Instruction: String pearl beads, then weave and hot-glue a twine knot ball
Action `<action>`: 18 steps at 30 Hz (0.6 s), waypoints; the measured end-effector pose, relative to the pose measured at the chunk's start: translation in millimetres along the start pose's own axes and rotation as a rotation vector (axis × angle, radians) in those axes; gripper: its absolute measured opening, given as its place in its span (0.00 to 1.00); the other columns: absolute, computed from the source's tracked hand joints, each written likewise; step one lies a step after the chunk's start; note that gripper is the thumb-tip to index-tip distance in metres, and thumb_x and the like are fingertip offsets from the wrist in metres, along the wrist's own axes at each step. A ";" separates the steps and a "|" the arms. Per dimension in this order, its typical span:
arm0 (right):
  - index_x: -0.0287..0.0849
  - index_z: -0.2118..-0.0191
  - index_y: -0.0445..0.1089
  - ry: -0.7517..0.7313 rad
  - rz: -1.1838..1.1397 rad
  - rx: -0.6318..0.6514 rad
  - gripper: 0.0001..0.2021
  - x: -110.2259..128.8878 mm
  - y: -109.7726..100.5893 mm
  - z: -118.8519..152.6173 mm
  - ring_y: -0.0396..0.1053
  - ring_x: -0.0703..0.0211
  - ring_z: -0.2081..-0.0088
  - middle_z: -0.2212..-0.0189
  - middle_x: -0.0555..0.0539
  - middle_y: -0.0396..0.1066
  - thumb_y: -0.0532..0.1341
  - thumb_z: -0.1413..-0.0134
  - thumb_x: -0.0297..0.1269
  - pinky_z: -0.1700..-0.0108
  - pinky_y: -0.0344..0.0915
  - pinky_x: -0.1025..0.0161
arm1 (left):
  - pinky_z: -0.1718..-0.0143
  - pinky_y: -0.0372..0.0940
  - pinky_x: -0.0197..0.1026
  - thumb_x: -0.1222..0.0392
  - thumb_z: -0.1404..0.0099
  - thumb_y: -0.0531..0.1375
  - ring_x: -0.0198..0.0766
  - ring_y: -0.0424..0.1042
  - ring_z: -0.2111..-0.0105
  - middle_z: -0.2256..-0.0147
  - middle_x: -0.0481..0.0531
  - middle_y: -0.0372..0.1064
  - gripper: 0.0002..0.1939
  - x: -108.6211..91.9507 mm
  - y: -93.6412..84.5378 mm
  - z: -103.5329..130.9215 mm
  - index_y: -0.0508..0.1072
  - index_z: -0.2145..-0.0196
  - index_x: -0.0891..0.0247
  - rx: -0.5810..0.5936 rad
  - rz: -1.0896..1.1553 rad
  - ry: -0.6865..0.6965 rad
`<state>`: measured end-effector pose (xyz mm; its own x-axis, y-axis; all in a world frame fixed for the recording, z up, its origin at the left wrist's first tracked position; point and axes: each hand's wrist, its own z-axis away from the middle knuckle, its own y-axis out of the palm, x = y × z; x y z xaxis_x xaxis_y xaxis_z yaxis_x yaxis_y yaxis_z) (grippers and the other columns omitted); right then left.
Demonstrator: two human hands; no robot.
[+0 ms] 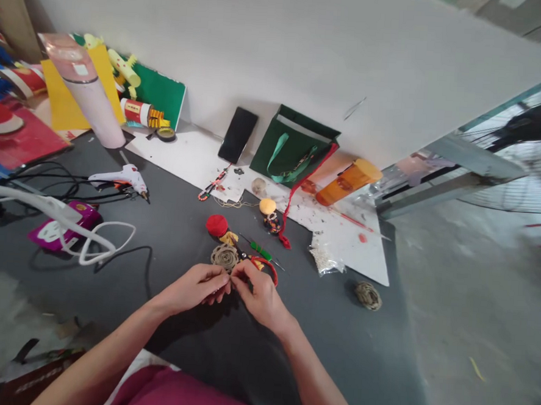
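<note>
My left hand [208,285] and my right hand [256,290] meet over the dark table, fingertips pinched close together. Whatever they hold between them is too small to make out. Just beyond my fingertips lies a grey-brown coiled rosette [224,256]. A red round piece [216,225] with yellowish fabric sits behind it. Red-handled scissors [270,268] lie partly hidden behind my right hand, with a green-handled tool [261,250] beyond them. A yellow round piece [267,206] stands farther back.
At the left are a glue gun [120,178], cables, a purple power strip [65,226] and a pink bottle [87,93]. A phone [238,135], green bag [294,148] and orange container [349,181] stand at the back. Another coil [368,296] lies right.
</note>
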<state>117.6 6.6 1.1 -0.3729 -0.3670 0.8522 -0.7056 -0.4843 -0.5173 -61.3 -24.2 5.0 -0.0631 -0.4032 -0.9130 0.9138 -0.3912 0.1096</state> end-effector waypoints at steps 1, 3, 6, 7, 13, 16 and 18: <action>0.43 0.65 0.65 0.009 0.005 0.012 0.04 0.4 -1.6 -1.4 0.67 0.62 0.72 0.73 0.51 0.69 0.55 0.41 0.28 0.69 0.65 0.66 | 0.77 0.54 0.34 0.48 0.36 0.53 0.30 0.61 0.78 0.78 0.45 0.62 0.17 -1.9 -0.8 -0.4 0.66 0.74 0.65 -0.008 -0.029 -0.001; 0.42 0.65 0.68 0.016 0.029 0.027 0.04 1.6 -5.5 -4.9 0.67 0.62 0.72 0.73 0.50 0.70 0.56 0.42 0.28 0.69 0.64 0.67 | 0.77 0.55 0.34 0.49 0.36 0.53 0.31 0.61 0.78 0.78 0.45 0.62 0.17 -4.6 -1.9 -1.3 0.66 0.75 0.65 -0.020 -0.063 0.002; 0.42 0.69 0.70 0.001 0.085 0.025 0.05 3.8 -11.1 -9.9 0.66 0.63 0.73 0.75 0.51 0.70 0.58 0.44 0.28 0.71 0.62 0.68 | 0.77 0.56 0.34 0.48 0.37 0.53 0.31 0.62 0.78 0.79 0.45 0.62 0.17 -5.2 -3.2 -2.8 0.68 0.74 0.65 -0.040 -0.077 0.001; 0.42 0.70 0.70 -0.003 0.096 0.019 0.06 4.5 -12.5 -11.4 0.66 0.64 0.74 0.75 0.51 0.70 0.59 0.44 0.28 0.72 0.61 0.68 | 0.77 0.56 0.34 0.47 0.38 0.53 0.31 0.62 0.78 0.79 0.45 0.62 0.18 -4.5 -3.9 -3.5 0.69 0.73 0.65 -0.050 -0.079 -0.004; 0.41 0.71 0.71 0.029 0.118 -0.037 0.06 5.2 -14.7 -21.6 0.63 0.65 0.77 0.77 0.52 0.70 0.60 0.45 0.30 0.74 0.59 0.69 | 0.79 0.54 0.33 0.46 0.40 0.57 0.30 0.60 0.80 0.79 0.45 0.64 0.19 3.0 -13.8 -8.1 0.75 0.67 0.67 -0.109 -0.033 -0.018; 0.41 0.72 0.72 0.038 0.154 -0.070 0.05 -0.4 -11.8 -28.2 0.65 0.63 0.76 0.77 0.51 0.71 0.60 0.46 0.29 0.72 0.60 0.68 | 0.79 0.55 0.33 0.48 0.40 0.58 0.30 0.62 0.79 0.77 0.47 0.67 0.20 7.4 -19.4 -8.5 0.75 0.59 0.67 -0.182 0.027 -0.013; 0.41 0.72 0.72 0.047 0.174 -0.076 0.05 -5.2 -8.7 -32.0 0.66 0.62 0.76 0.77 0.50 0.71 0.60 0.46 0.29 0.72 0.60 0.67 | 0.78 0.57 0.33 0.49 0.40 0.58 0.32 0.65 0.77 0.74 0.49 0.69 0.20 11.1 -21.7 -7.9 0.74 0.56 0.67 -0.223 0.079 -0.008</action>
<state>106.3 38.2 3.6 -0.5194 -0.4016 0.7542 -0.6712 -0.3545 -0.6510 -78.7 -13.6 -10.7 0.0099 -0.4321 -0.9018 0.9820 -0.1661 0.0903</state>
